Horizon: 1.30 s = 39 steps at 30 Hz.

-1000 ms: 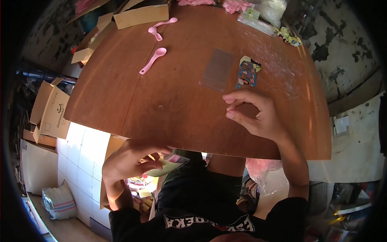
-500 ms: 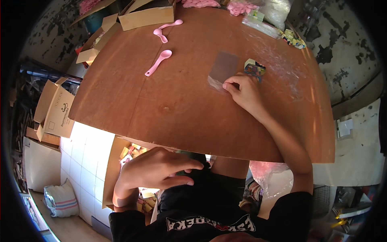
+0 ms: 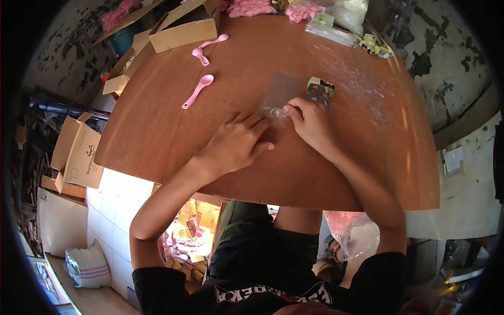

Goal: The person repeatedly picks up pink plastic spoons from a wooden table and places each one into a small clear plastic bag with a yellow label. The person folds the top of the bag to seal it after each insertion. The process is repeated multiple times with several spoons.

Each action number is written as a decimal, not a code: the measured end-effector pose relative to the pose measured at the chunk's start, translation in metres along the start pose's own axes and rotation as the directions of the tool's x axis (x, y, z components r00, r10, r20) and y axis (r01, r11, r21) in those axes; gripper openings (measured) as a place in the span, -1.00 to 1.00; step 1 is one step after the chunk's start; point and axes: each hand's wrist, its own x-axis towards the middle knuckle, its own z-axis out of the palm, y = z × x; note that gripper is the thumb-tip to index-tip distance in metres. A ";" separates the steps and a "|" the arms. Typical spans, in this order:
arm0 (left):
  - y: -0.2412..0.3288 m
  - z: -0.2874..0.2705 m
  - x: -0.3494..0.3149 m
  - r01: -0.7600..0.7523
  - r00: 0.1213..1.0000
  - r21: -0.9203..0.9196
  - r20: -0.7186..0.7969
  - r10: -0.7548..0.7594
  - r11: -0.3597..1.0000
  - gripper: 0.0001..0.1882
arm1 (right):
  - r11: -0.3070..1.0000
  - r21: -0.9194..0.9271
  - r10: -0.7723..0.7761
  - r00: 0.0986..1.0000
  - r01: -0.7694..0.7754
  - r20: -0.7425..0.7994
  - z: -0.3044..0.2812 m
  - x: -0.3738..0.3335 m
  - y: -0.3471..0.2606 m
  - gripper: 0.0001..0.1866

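A clear plastic bag (image 3: 283, 90) lies flat on the brown wooden table (image 3: 231, 181), its near edge crinkled and catching light. My right hand (image 3: 312, 125) pinches the bag's near right corner between thumb and fingers. From the left, my left hand (image 3: 235, 139) reaches over the table, fingers stretched and thumb apart, its fingertips at the bag's near left edge. Whether those fingertips touch the plastic I cannot tell. Just beyond my right hand sits a small stack of printed cards (image 3: 320, 89). A pink spoon (image 3: 198, 92) lies left of the bag, with more pink spoons (image 3: 200, 55) farther back.
Cardboard boxes (image 3: 184, 34) stand at the far left, and another box (image 3: 79, 152) is beside the table. Pink items (image 3: 251, 7) and plastic packs (image 3: 331, 32) line the back edge. Loose clear film (image 3: 362, 79) covers the right side. An open box of cards (image 3: 197, 223) sits below the front edge.
My left hand has risen from below the table's front edge to the bag's near edge. My right hand keeps its pinch on the bag. The view has shifted slightly.
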 end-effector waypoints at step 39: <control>0.027 -0.025 -0.029 0.109 0.884 -0.980 0.020 -0.466 0.165 -0.69 | 0.893 -0.018 -0.441 0.868 0.449 -0.229 -0.119 -0.114 -0.104 -0.82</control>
